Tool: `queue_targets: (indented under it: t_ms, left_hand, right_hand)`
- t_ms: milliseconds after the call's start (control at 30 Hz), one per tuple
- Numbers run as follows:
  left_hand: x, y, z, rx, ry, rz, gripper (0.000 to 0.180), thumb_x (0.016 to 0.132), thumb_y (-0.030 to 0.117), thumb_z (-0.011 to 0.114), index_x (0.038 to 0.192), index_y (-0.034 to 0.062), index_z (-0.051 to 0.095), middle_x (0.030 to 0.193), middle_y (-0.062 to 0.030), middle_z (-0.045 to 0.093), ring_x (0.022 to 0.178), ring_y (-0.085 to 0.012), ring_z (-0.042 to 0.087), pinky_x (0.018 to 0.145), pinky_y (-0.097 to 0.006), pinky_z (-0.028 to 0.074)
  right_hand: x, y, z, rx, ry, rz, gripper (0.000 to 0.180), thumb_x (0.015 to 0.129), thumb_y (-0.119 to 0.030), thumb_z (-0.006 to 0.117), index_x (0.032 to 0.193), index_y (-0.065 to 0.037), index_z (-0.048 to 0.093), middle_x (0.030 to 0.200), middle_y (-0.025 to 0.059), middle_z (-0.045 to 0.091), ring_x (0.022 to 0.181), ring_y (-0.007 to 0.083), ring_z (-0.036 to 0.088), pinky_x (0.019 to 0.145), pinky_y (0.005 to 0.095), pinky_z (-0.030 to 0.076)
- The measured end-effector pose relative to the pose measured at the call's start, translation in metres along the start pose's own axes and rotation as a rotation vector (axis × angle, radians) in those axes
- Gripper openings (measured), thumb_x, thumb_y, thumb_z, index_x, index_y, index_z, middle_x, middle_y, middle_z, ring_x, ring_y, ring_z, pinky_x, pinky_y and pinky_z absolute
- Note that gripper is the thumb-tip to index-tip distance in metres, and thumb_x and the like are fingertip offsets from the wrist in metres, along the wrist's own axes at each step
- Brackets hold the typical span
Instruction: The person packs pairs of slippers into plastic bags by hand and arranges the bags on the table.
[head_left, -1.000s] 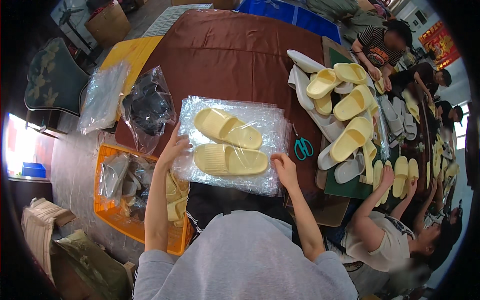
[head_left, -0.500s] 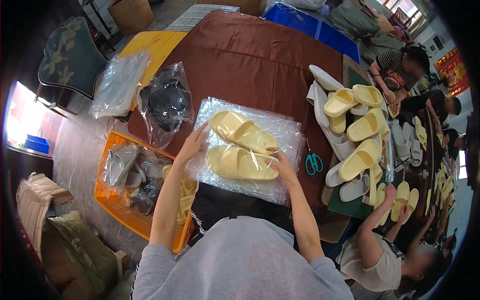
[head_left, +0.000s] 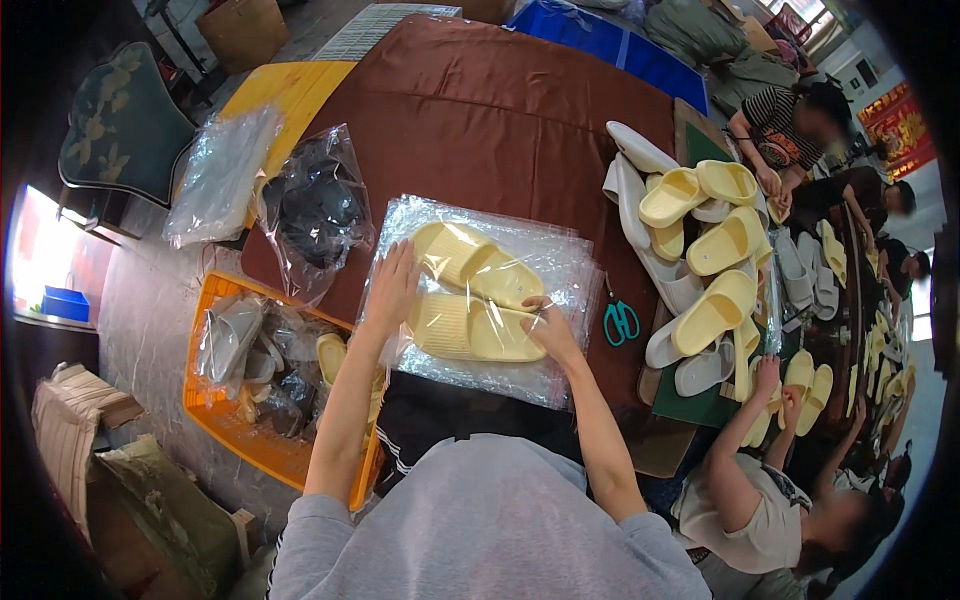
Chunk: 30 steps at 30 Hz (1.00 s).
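Observation:
Two pale yellow slippers lie side by side on a stack of clear plastic bags [head_left: 560,262], toes to the left; one slipper [head_left: 505,280] is farther from me, the other [head_left: 500,335] nearer. Glare across their straps suggests clear film over at least the toe ends. My left hand [head_left: 393,290] lies flat with fingers stretched out along the toe ends, at the left side of the bags. My right hand [head_left: 550,330] is at the heel ends, its thumb and fingers closed on the heel edge of the slippers.
Teal scissors [head_left: 621,322] lie right of the bags, beside piled yellow and white slippers [head_left: 715,310]. A bagged dark item [head_left: 318,210] sits at the left table edge. An orange crate [head_left: 265,445] holds wrapped slippers. Co-workers, including one in a light top [head_left: 745,510], are at right.
My left hand has settled flatter against the toe ends of the slippers. My right hand stays at the heels, slightly shifted. The whole view has moved a little.

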<state>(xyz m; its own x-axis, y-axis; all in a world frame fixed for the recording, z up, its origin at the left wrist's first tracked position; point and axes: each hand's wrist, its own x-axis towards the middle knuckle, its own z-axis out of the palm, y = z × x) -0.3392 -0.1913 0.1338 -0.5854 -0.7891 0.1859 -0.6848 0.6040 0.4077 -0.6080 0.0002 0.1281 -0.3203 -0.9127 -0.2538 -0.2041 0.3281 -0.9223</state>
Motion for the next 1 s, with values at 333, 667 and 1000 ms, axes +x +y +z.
queue_targets:
  t_ms: [333, 667, 1000]
  left_hand:
    - [-0.006, -0.013, 0.034, 0.059, -0.003, -0.018, 0.063, 0.098, 0.03, 0.042, 0.152, 0.0037, 0.022, 0.157, -0.0137, 0.027, 0.146, -0.0292, 0.023, 0.119, -0.046, 0.014]
    - [-0.007, -0.002, 0.03, 0.212, -0.051, -0.019, 0.064, 0.096, 0.035, 0.047, 0.15, 0.0067, 0.029, 0.158, -0.0139, 0.023, 0.147, -0.0292, 0.02, 0.12, -0.047, 0.01]
    - [-0.006, 0.006, 0.02, 0.208, -0.057, 0.033, 0.064, 0.095, 0.043, 0.049, 0.151, 0.0153, 0.033, 0.158, -0.0165, 0.021, 0.146, -0.034, 0.018, 0.118, -0.049, 0.012]
  right_hand:
    - [-0.014, -0.014, 0.002, 0.227, 0.052, -0.081, 0.031, 0.076, -0.007, 0.078, 0.105, -0.005, 0.068, 0.101, 0.005, 0.062, 0.095, 0.0148, 0.061, 0.085, 0.0276, 0.049]
    - [-0.098, -0.031, -0.106, 0.039, 0.202, -0.158, 0.029, 0.073, -0.001, 0.076, 0.1, -0.003, 0.065, 0.096, 0.0035, 0.06, 0.09, 0.0133, 0.061, 0.081, 0.0261, 0.049]
    - [-0.208, -0.024, -0.199, 0.397, 1.062, -0.173, 0.032, 0.084, -0.004, 0.068, 0.114, -0.004, 0.058, 0.108, 0.0045, 0.059, 0.099, 0.015, 0.058, 0.089, 0.0271, 0.046]
